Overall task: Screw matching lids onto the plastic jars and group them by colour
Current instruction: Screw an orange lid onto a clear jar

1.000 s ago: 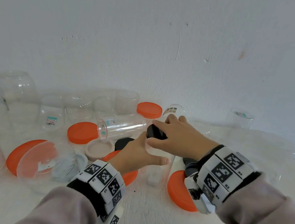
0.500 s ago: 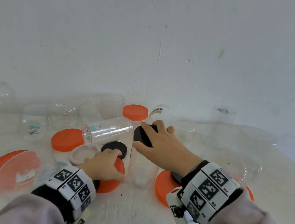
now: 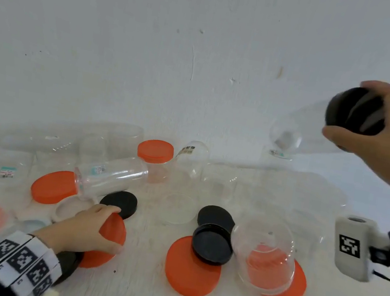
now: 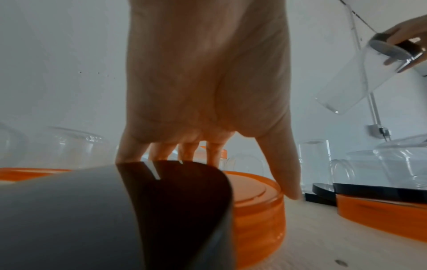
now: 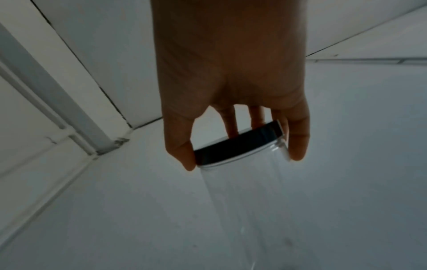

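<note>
My right hand (image 3: 350, 110) is raised at the upper right and grips the black lid (image 3: 359, 116) screwed on a tall clear jar (image 3: 297, 131). The jar hangs tilted in the air in front of the wall. The right wrist view shows the fingers and thumb of that hand (image 5: 243, 159) curled round the lid's rim (image 5: 238, 146), with the jar (image 5: 242, 201) below. My left hand (image 3: 112, 229) lies low on the table, fingers curled over an orange lid (image 3: 119, 225). In the left wrist view, its thumb (image 4: 286, 173) stands beside that lid (image 4: 254, 201).
Loose black lids (image 3: 118, 203) (image 3: 212, 246) and orange lids (image 3: 191, 268) (image 3: 53, 186) lie on the white table. An upturned clear jar (image 3: 266, 258) sits on an orange lid. A jar (image 3: 111, 176) lies on its side. An orange-capped jar (image 3: 155, 156) and several open jars line the wall.
My right hand has lifted the black-lidded jar off the table, up and to the right. My left hand let go of that jar and settled on the orange lid.
</note>
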{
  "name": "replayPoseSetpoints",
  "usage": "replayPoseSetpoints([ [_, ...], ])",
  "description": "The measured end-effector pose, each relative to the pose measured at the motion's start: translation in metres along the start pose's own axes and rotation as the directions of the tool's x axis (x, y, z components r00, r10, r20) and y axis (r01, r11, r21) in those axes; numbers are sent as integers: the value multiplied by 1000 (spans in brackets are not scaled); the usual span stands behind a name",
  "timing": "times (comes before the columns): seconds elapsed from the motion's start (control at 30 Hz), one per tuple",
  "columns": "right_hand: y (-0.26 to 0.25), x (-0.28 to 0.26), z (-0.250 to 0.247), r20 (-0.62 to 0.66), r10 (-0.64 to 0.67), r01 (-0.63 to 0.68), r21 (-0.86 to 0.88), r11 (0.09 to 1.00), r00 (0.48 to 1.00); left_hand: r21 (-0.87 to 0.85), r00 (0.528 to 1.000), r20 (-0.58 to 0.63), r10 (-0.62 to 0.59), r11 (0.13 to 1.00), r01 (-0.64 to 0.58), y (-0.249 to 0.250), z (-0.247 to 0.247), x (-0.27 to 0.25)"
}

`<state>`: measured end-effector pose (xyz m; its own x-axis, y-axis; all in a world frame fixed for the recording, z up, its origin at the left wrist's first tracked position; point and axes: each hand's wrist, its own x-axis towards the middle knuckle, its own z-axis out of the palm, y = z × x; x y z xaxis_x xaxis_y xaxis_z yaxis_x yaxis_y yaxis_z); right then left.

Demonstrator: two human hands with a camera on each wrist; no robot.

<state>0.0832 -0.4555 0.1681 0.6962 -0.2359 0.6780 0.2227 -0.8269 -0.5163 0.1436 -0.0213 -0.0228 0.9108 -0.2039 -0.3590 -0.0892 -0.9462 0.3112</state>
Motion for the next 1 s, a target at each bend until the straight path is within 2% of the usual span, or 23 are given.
replayPoseSetpoints([
  [0.1, 63, 31, -9, -41, 103, -105, -50, 993, 994, -11, 1000, -21, 1, 1000, -2, -4, 1, 1],
  [0.17, 104, 47, -1, -18, 158, -159, -95, 983, 987, -25, 1000, -29, 1, 1000, -2, -6, 2, 3],
  [0.27, 150, 62, 15, 106, 214, -192, -185, 964, 971, -50, 999, -44, -4, 999, 1, -10, 2, 5],
  [0.4, 187, 82, 35, 304, 252, -169, -273, 947, 919, -113, 988, -149, -26, 994, 9, -22, 12, 14],
  [0.6, 214, 103, 59, 529, 224, -11, -375, 927, 818, -135, 964, -241, -114, 987, 83, -49, 27, 28],
  [0.8, 223, 111, 75, 610, 218, 57, -398, 916, 762, -150, 944, -279, -175, 979, 137, -64, 34, 35],
  [0.93, 220, 117, 81, 646, 203, 122, -422, 899, 736, -168, 942, -291, -165, 978, 119, -57, 29, 30],
  [1.0, 219, 120, 83, 681, 220, 167, -454, 875, 698, -174, 943, -299, -145, 980, 96, -47, 25, 24],
])
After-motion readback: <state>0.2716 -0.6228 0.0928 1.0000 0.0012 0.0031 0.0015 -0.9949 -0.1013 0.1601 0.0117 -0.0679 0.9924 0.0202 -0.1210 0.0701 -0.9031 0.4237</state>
